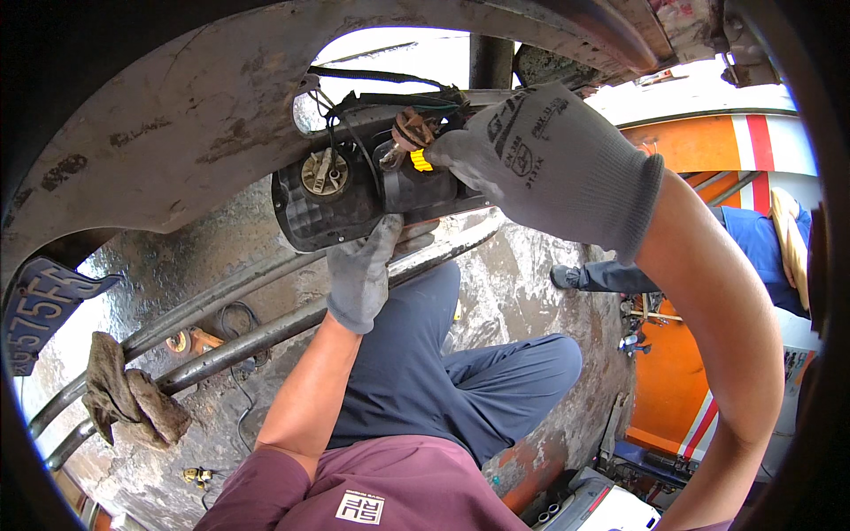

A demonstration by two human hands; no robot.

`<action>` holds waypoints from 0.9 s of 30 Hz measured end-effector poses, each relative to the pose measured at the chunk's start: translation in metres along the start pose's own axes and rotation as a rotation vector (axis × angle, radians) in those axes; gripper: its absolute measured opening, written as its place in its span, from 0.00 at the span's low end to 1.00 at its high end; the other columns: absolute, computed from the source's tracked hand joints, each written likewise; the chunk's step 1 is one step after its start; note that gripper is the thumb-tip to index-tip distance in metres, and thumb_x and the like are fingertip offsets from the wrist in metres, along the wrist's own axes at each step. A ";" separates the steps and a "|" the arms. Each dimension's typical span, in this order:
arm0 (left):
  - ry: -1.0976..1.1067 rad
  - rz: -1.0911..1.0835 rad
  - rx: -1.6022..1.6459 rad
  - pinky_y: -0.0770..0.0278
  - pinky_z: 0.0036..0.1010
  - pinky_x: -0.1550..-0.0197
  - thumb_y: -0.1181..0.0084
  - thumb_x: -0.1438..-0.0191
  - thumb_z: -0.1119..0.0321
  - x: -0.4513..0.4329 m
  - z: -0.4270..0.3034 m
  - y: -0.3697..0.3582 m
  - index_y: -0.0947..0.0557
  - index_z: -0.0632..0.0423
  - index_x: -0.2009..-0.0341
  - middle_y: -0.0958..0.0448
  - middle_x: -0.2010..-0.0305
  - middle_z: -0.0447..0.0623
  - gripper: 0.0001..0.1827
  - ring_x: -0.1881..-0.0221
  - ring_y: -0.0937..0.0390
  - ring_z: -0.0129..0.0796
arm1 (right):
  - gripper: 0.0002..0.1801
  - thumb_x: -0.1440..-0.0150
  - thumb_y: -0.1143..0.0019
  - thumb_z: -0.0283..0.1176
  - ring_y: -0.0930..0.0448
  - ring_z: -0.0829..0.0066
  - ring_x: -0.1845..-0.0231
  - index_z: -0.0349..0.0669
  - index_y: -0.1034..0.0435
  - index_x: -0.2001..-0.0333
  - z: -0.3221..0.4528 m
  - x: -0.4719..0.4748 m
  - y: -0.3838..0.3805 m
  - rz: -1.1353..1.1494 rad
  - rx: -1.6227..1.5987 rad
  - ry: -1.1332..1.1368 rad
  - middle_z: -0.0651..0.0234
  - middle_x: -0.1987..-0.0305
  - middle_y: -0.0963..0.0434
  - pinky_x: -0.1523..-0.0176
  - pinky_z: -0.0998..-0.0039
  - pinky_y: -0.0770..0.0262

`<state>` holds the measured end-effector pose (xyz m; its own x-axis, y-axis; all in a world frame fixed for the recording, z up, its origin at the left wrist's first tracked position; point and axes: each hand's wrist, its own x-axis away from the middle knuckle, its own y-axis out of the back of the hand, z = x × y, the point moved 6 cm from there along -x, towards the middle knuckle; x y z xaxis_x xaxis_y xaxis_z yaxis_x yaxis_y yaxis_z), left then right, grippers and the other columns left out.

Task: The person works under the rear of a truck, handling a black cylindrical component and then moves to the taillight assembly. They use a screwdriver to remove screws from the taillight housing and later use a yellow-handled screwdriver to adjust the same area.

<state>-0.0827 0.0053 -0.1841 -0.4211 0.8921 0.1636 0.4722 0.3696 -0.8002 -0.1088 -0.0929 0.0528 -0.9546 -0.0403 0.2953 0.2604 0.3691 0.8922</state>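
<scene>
A black vehicle lamp housing (355, 216) is tilted in front of me with its back side up. My left hand (365, 272), in a grey glove, grips its lower edge, thumb on the back and fingers underneath. One round bulb socket (324, 172) sits in the left part of the housing. Over the right part, a brownish bulb socket (413, 128) with a clear bulb (393, 156) is out at an angle. My gloved right hand (531, 159) has its thumb at this socket, beside a small yellow piece (421, 160); its other fingertips are mostly hidden.
Dark wires (372, 99) run above the housing. A worn metal panel (166, 126) arches overhead. Two metal pipes (265, 332) cross below, with a dirty rag (133, 398) draped over them. An angle grinder (192, 342) and its cable lie on the floor. Another person (757, 245) is at right.
</scene>
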 end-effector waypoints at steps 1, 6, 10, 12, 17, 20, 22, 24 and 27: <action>0.030 0.012 0.072 0.11 0.44 0.49 0.47 0.28 0.67 0.000 0.001 -0.003 0.27 0.64 0.35 0.19 0.42 0.60 0.21 0.47 0.15 0.56 | 0.20 0.41 0.40 0.28 0.16 0.64 0.65 0.53 0.23 0.44 0.001 -0.001 0.000 0.051 0.027 -0.025 0.66 0.68 0.21 0.61 0.61 0.21; -0.173 0.036 -0.434 0.10 0.44 0.51 0.47 0.28 0.69 -0.004 0.007 0.020 0.26 0.63 0.36 0.19 0.42 0.60 0.20 0.47 0.15 0.55 | 0.18 0.41 0.41 0.30 0.17 0.65 0.64 0.56 0.22 0.46 0.001 -0.009 -0.002 0.148 0.199 0.047 0.69 0.67 0.21 0.60 0.63 0.20; -0.326 0.073 -0.739 0.09 0.44 0.51 0.48 0.28 0.71 -0.001 0.008 0.020 0.26 0.62 0.37 0.19 0.43 0.60 0.19 0.48 0.14 0.54 | 0.18 0.42 0.43 0.31 0.18 0.69 0.63 0.61 0.22 0.48 -0.001 -0.015 0.002 0.109 0.205 0.118 0.72 0.67 0.21 0.57 0.66 0.21; -0.342 0.068 -0.786 0.09 0.44 0.52 0.48 0.28 0.71 0.000 0.004 0.015 0.26 0.61 0.37 0.19 0.43 0.59 0.18 0.48 0.14 0.53 | 0.17 0.43 0.44 0.32 0.18 0.70 0.62 0.62 0.21 0.49 -0.004 -0.019 -0.002 0.202 0.191 0.070 0.73 0.68 0.22 0.56 0.67 0.22; -0.048 -0.014 0.018 0.10 0.43 0.51 0.48 0.28 0.71 -0.002 0.003 0.002 0.26 0.61 0.36 0.19 0.42 0.59 0.18 0.48 0.14 0.52 | 0.14 0.43 0.42 0.32 0.17 0.70 0.57 0.57 0.20 0.53 -0.004 -0.007 -0.013 0.136 0.261 0.145 0.73 0.66 0.21 0.55 0.67 0.21; -0.034 -0.017 -0.029 0.11 0.43 0.50 0.46 0.28 0.69 -0.001 0.005 0.007 0.26 0.61 0.35 0.19 0.42 0.58 0.20 0.47 0.14 0.53 | 0.06 0.43 0.41 0.29 0.15 0.65 0.62 0.47 0.18 0.64 -0.006 -0.009 -0.005 0.001 0.151 0.094 0.66 0.68 0.18 0.57 0.64 0.17; -0.004 -0.001 0.000 0.12 0.44 0.49 0.45 0.29 0.68 0.002 0.000 0.000 0.26 0.61 0.35 0.19 0.41 0.58 0.21 0.47 0.15 0.53 | 0.06 0.43 0.40 0.28 0.14 0.64 0.61 0.43 0.18 0.64 -0.009 -0.010 -0.006 0.046 0.064 0.035 0.64 0.65 0.17 0.57 0.62 0.17; 0.054 -0.039 0.015 0.13 0.35 0.47 0.41 0.32 0.73 0.000 0.007 0.007 0.24 0.62 0.38 0.19 0.42 0.53 0.20 0.47 0.17 0.39 | 0.11 0.43 0.39 0.30 0.16 0.66 0.57 0.42 0.19 0.57 -0.012 -0.009 -0.011 0.205 0.037 0.009 0.65 0.60 0.20 0.55 0.63 0.18; 0.049 -0.058 0.070 0.16 0.29 0.46 0.39 0.33 0.74 0.001 0.002 0.003 0.22 0.62 0.39 0.19 0.42 0.51 0.19 0.48 0.19 0.31 | 0.12 0.44 0.37 0.30 0.16 0.67 0.57 0.40 0.20 0.57 -0.008 -0.009 -0.014 0.194 0.041 0.023 0.65 0.60 0.20 0.55 0.63 0.18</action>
<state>-0.0832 0.0066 -0.1879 -0.4067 0.8822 0.2374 0.3922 0.4033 -0.8268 -0.1022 -0.1051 0.0408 -0.8834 0.0140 0.4685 0.4325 0.4096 0.8032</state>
